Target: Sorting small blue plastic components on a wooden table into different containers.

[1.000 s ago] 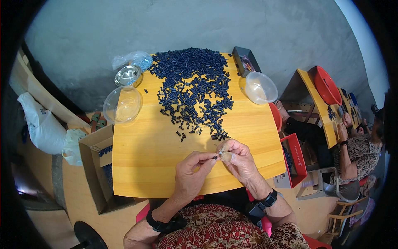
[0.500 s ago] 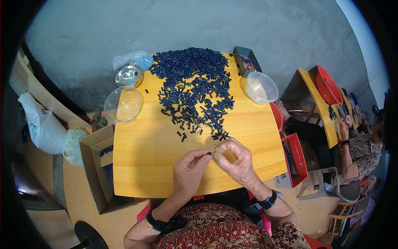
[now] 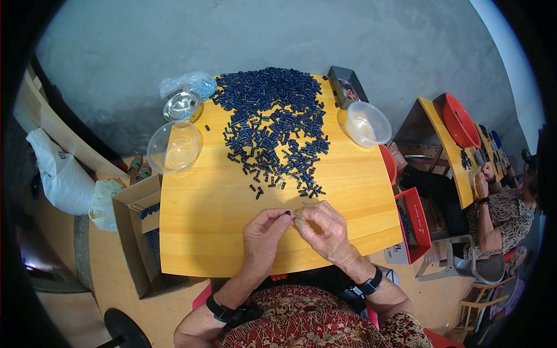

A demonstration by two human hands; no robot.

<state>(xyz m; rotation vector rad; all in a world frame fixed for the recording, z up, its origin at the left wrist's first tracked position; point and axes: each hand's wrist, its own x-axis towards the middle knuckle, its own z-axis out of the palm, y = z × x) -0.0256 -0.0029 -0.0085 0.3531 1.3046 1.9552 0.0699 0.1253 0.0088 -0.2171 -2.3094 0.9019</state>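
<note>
Above the near part of the yellow table [image 3: 203,232], my two hands meet with fingertips almost touching. My left hand [image 3: 261,235] pinches a small black cylindrical piece [image 3: 287,213] between thumb and forefinger. Close beside it, my right hand [image 3: 329,232] is closed in a pinch; something thin and pale seems to show at its fingertips, too small to name. Beyond the hands spreads a large heap of small dark blue-black cylindrical pieces [image 3: 270,87], thinning into loose ones toward me.
Clear plastic bowls [image 3: 174,165] [image 3: 368,139] flank the heap, with a metal bowl [image 3: 182,106] and plastic bag [image 3: 203,87] at far left. A grey box [image 3: 348,87] stands far right. Cardboard box [image 3: 130,243] and red box [image 3: 415,226] flank the table. Another person [image 3: 493,214] sits at right.
My right hand has turned slightly and its fingers have drawn closer together. My left hand has barely moved and keeps the black piece.
</note>
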